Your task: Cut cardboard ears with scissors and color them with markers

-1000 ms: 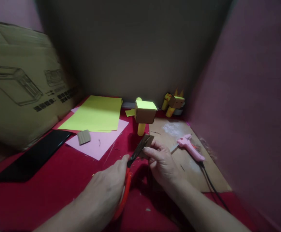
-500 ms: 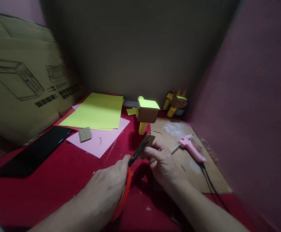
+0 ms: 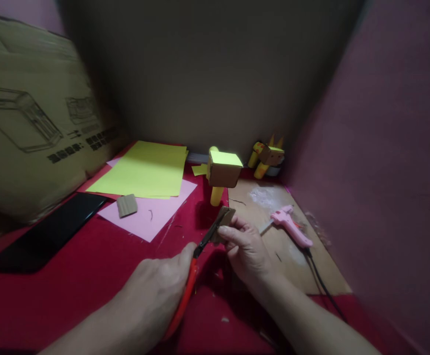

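My left hand (image 3: 159, 291) grips red-handled scissors (image 3: 189, 281), whose dark blades reach up into a small brown cardboard piece (image 3: 225, 217). My right hand (image 3: 246, 249) pinches that cardboard piece from the right and holds it just above the red table cover. Behind them stands a cardboard box figure (image 3: 222, 170) with a yellow top on yellow legs.
A pink glue gun (image 3: 289, 226) with a black cord lies on a brown board (image 3: 292, 246) at the right. Yellow sheets (image 3: 144, 170) and pink paper (image 3: 152, 212) with a cardboard scrap (image 3: 126, 205) lie left. A black phone (image 3: 48, 231), a large carton (image 3: 26, 133), a second small figure (image 3: 268, 158).
The scissors' blades have closed further on the cardboard piece. Both hands stay in nearly the same place; the view has shifted slightly.
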The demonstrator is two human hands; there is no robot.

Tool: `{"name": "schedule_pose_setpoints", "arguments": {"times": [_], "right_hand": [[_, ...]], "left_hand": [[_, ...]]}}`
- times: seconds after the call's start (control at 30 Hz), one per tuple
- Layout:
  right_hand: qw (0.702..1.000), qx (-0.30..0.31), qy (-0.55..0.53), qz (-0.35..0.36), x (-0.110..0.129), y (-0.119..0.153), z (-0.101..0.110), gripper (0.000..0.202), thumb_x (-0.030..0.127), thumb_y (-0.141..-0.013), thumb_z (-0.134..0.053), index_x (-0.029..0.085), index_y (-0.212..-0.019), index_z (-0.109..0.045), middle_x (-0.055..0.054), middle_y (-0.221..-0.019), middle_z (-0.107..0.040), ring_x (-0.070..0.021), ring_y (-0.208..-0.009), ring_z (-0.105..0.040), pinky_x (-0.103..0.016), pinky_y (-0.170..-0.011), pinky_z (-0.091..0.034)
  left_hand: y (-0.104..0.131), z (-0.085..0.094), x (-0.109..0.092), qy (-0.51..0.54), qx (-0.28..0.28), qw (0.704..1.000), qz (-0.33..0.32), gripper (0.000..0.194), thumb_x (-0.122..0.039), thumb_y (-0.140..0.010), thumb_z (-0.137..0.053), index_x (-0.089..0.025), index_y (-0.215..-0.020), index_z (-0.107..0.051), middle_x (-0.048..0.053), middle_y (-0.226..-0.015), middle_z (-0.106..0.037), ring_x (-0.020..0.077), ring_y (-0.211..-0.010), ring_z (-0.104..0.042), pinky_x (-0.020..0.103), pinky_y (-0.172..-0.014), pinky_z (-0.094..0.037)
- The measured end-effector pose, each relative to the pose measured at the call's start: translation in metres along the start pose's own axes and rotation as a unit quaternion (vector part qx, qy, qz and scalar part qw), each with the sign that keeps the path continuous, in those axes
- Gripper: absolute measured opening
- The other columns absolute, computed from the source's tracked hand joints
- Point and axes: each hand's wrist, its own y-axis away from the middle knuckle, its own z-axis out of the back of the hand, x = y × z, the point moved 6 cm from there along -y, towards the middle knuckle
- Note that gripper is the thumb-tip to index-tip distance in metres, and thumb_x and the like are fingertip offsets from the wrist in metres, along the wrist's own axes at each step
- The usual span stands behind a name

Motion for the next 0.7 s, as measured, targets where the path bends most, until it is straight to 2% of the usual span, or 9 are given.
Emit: {"name": "schedule_pose_setpoints", "arguments": {"times": [0.1,0.2,0.33,0.43,0.53,0.7], "right_hand": [[1.0,-0.003,0.002,-0.001,0.0,0.0,0.0,0.021,0.01,-0.05,-0.077,0.016,-0.064,-0.062,0.002,-0.061,-0.066,-0.0101,-0.055,-0.056,-0.022,-0.058,-0.044],[1.0,0.001,0.005,-0.001,0.001,0.0,-0.001,0.021,0.01,-0.05,-0.076,0.017,-0.062,-0.061,0.003,-0.057,-0.064,-0.0101,-0.052,-0.054,-0.023,-0.055,-0.044],[1.0,0.007,0.012,-0.005,0.002,0.0,-0.002,0.021,0.008,-0.049,-0.075,0.017,-0.058,-0.058,0.004,-0.053,-0.062,-0.01,-0.048,-0.054,-0.023,-0.053,-0.044],[1.0,0.012,0.015,-0.005,0.002,0.0,-0.003,0.021,0.008,-0.05,-0.074,0.018,-0.056,-0.056,0.005,-0.05,-0.061,-0.01,-0.046,-0.053,-0.023,-0.051,-0.044],[1.0,0.021,0.019,-0.005,0.001,0.0,-0.004,0.019,0.009,-0.051,-0.074,0.017,-0.055,-0.057,0.004,-0.05,-0.061,-0.0102,-0.045,-0.054,-0.023,-0.05,-0.043],[1.0,0.021,0.023,0.001,0.002,0.0,-0.004,0.017,0.008,-0.052,-0.073,0.017,-0.054,-0.059,0.004,-0.05,-0.061,-0.0096,-0.045,-0.053,-0.022,-0.051,-0.043]], "left_hand": [[0.002,-0.005,0.002,0.001,0.018,1.0,-0.009,0.044,-0.014,-0.073,-0.044,-0.011,-0.117,-0.049,0.003,-0.063,-0.065,0.0189,-0.049,-0.06,0.026,-0.045,-0.037],[0.004,-0.008,0.006,0.065,-0.008,0.998,0.007,0.036,-0.021,-0.077,-0.044,-0.015,-0.111,-0.051,0.001,-0.061,-0.063,0.0157,-0.047,-0.058,0.023,-0.046,-0.038],[0.002,-0.005,0.004,0.145,-0.019,0.989,0.025,0.031,-0.026,-0.083,-0.04,-0.02,-0.11,-0.053,0.002,-0.068,-0.065,0.0163,-0.053,-0.062,0.023,-0.049,-0.042],[0.0,-0.003,0.003,0.147,-0.005,0.988,0.04,0.033,-0.026,-0.083,-0.039,-0.018,-0.111,-0.053,0.003,-0.067,-0.065,0.0182,-0.054,-0.063,0.025,-0.05,-0.043],[0.0,-0.006,0.006,0.128,-0.013,0.991,0.046,0.034,-0.026,-0.083,-0.041,-0.016,-0.113,-0.052,0.003,-0.064,-0.063,0.0196,-0.053,-0.062,0.026,-0.051,-0.043],[0.006,-0.015,0.013,0.148,-0.007,0.988,0.037,0.028,-0.029,-0.085,-0.043,-0.021,-0.111,-0.051,0.001,-0.063,-0.062,0.0191,-0.056,-0.062,0.026,-0.054,-0.044]]}}
